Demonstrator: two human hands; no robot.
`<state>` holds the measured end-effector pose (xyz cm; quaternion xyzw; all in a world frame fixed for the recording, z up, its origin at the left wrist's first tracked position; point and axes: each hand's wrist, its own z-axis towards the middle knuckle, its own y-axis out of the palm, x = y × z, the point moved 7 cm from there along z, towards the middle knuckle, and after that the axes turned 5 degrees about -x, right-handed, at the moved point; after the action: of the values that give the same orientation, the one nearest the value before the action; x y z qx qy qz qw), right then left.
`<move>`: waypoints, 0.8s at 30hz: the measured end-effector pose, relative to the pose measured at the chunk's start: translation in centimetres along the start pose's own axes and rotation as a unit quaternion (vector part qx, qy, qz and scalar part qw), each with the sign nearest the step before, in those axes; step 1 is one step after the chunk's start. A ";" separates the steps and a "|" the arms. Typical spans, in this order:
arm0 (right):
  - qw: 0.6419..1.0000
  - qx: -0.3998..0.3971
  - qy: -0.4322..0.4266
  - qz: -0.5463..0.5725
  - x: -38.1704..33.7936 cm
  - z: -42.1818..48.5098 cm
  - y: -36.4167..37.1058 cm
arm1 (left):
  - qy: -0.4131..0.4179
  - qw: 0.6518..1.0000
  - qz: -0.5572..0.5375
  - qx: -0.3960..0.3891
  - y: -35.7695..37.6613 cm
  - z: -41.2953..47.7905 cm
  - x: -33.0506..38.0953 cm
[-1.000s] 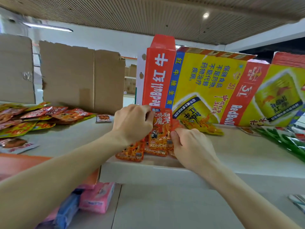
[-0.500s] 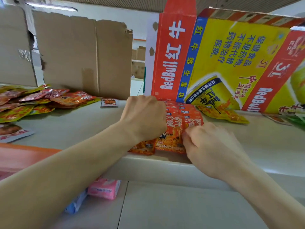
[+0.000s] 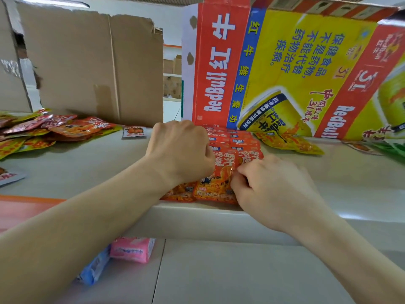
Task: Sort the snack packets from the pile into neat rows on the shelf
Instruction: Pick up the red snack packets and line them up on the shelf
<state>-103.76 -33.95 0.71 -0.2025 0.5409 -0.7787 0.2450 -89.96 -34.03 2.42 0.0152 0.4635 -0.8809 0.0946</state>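
Change: a second ago I held the orange packets (image 3: 221, 172) up on end; now they lie flat in overlapping rows.
Left hand (image 3: 182, 152): curled, resting on their left side; I cannot tell if it grips.
Right hand (image 3: 269, 189): pinches the front one's right edge.
Place: at the shelf (image 3: 328, 178) front, running back to the RedBull carton (image 3: 219, 62).
Meaning: these rows look nearly squared; the pile (image 3: 65, 130) at left still waits.

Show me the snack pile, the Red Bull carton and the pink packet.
snack pile (image 3: 83, 128): head view, orange top packet.
Red Bull carton (image 3: 215, 62): head view, red panel.
pink packet (image 3: 131, 250): head view, front face.
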 end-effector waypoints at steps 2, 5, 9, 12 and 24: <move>0.999 0.034 0.007 -0.006 0.1 -0.2 -0.3 | -0.020 0.999 -0.018 0.020 -0.2 -0.2 -0.4; 0.995 0.093 0.020 0.005 0.5 -0.5 -0.8 | 0.016 0.995 -0.073 0.073 -1.2 -0.8 0.0; 0.989 0.129 -0.011 0.067 0.9 -0.4 -0.6 | 0.102 0.991 -0.085 0.002 -0.5 -1.2 1.2; 0.994 0.071 -0.001 0.087 1.3 0.1 0.5 | 0.106 0.991 -0.055 -0.054 0.4 -1.6 1.2; 0.991 0.057 0.075 0.098 2.4 0.2 1.0 | 0.099 0.992 -0.023 -0.076 0.4 -1.9 1.8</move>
<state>-105.40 -35.89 0.00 -0.0757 0.5300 -0.7933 0.2901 -91.73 -32.96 0.83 0.0843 0.5366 -0.8392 0.0284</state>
